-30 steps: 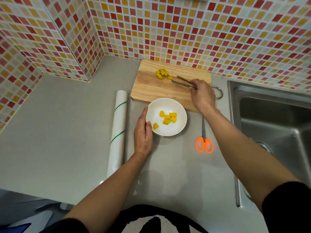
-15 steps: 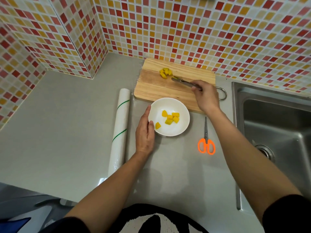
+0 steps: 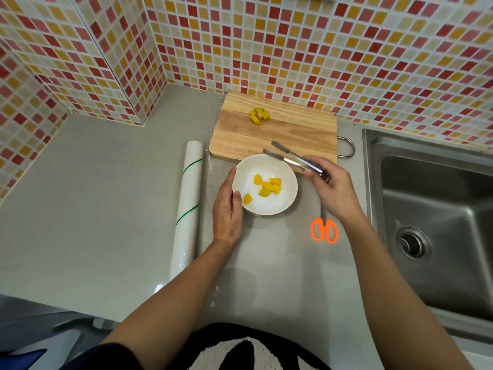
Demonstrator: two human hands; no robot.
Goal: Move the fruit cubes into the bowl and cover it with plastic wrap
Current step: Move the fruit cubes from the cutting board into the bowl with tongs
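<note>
A white bowl [image 3: 285,198] stands on the grey counter just in front of a wooden cutting board [image 3: 293,132]. Several yellow fruit cubes [image 3: 268,188] lie inside the bowl. A small heap of fruit cubes [image 3: 258,115] remains at the board's far side. My left hand [image 3: 226,209] rests against the bowl's left rim. My right hand [image 3: 333,188] grips metal tongs [image 3: 288,156], whose tips hang apart over the bowl's far rim with nothing between them. A roll of plastic wrap [image 3: 188,206] lies left of the bowl.
Orange-handled scissors [image 3: 324,231] lie right of the bowl, partly under my right wrist. A steel sink [image 3: 437,217] fills the right side. Mosaic-tiled walls close off the back and left.
The tongs were at the fruit heap on the board; my right hand has since drawn them back toward me, over the bowl's far rim. One more cube lies in the bowl. My left hand stayed put.
</note>
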